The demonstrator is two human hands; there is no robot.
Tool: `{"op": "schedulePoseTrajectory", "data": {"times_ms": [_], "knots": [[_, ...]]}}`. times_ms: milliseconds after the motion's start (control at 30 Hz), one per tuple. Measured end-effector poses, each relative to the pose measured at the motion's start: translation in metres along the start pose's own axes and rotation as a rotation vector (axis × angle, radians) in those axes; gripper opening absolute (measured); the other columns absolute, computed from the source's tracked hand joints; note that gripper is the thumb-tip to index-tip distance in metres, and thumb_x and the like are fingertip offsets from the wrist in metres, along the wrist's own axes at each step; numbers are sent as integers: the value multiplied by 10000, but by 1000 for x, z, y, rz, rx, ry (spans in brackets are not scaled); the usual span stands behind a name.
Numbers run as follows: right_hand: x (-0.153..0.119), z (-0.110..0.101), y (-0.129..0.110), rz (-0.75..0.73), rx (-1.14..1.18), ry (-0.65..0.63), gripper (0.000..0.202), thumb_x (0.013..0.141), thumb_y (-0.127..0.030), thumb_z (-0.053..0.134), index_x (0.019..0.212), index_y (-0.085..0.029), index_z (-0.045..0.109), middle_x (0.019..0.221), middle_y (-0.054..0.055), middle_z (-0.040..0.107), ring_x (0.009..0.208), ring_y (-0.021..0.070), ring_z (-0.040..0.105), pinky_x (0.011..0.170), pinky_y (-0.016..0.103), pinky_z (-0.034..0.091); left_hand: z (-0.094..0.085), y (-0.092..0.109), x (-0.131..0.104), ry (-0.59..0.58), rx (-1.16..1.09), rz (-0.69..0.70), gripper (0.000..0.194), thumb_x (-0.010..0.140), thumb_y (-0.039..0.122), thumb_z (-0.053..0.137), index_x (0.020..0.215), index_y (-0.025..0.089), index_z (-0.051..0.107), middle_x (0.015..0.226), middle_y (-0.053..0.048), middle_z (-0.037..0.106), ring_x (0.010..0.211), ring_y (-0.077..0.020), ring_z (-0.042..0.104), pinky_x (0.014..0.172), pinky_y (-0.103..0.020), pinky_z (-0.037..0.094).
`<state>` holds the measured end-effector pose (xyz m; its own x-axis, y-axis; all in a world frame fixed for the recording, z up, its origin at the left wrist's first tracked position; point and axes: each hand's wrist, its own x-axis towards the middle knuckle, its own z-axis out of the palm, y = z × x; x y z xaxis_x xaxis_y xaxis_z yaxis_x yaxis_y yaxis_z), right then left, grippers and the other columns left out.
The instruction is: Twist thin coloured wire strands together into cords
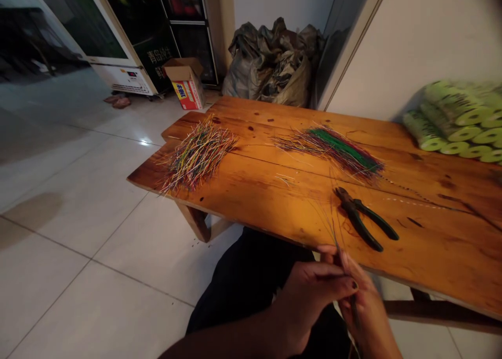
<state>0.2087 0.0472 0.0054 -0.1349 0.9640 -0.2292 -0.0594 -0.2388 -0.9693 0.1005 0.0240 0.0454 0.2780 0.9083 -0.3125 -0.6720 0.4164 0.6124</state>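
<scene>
My left hand (314, 291) is closed in a pinch on thin wires (334, 228), which stick up above my fingers over the table's front edge. Right beside it, my right hand (366, 301) has its fingers wrapped round the same wires, whose lower ends run down along the palm. Pliers (358, 215) with dark handles lie on the wooden table (251, 192), just beyond my hands. Behind them rests a bundle of coloured wires (341, 147) with a green middle. A loose heap of multicoloured wires (202, 155) spreads over the table's left end.
Green rolls (466, 121) are stacked at the table's right back. Several short wire pieces lie mid-table. Large sacks (270, 66) and an open cardboard box (188, 87) stand on the floor behind. A glass-door fridge (129, 77) is at the back left.
</scene>
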Motion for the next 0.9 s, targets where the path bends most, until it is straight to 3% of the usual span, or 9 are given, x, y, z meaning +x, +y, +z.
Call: {"op": "schedulePoseTrajectory", "data": {"times_ms": [100, 200, 300, 467, 700, 900], "knots": [[-2, -14, -13, 49, 75, 62, 453, 768, -582, 500, 898, -196, 698, 731, 64, 652, 439, 121, 532, 331, 204, 392, 0, 3, 1, -6, 42, -39, 163, 704, 236, 638, 758, 111, 729, 597, -15, 615, 613, -115, 551, 745, -277, 425], [-6, -17, -17, -38, 19, 135, 386, 728, -550, 572, 784, -196, 717, 875, 97, 666, 632, 190, 610, 407, 229, 447, -3, 1, 3, -23, 82, -70, 157, 680, 239, 670, 764, 120, 729, 645, -23, 646, 643, -124, 580, 787, -302, 448], [-7, -16, -17, -70, -34, 174, 260, 706, -469, 640, 727, -221, 718, 845, 66, 664, 676, 192, 608, 443, 227, 456, -7, -5, 5, -19, 136, -51, 160, 677, 252, 682, 766, 126, 725, 693, -37, 682, 702, -147, 615, 808, -319, 464], [-4, -17, -20, -160, -79, 98, 155, 683, -376, 693, 662, -224, 699, 694, 26, 629, 677, 171, 598, 557, 223, 493, -9, -8, 7, 31, 248, -19, 183, 682, 289, 674, 739, 121, 719, 701, -53, 707, 735, -184, 650, 808, -338, 480], [-4, -23, -20, -247, -129, -4, 75, 717, -314, 677, 725, -244, 703, 772, 19, 618, 760, 169, 586, 667, 232, 493, -11, -4, 6, 34, 382, 61, 185, 728, 287, 633, 781, 140, 732, 735, -58, 724, 726, -178, 654, 749, -302, 491], [-5, -22, -17, -226, -127, 30, 34, 740, -285, 664, 738, -254, 677, 767, -1, 581, 740, 146, 551, 649, 213, 453, -13, -6, 7, 18, 414, 103, 195, 752, 272, 611, 834, 145, 733, 750, -65, 727, 732, -179, 654, 741, -295, 485]]}}
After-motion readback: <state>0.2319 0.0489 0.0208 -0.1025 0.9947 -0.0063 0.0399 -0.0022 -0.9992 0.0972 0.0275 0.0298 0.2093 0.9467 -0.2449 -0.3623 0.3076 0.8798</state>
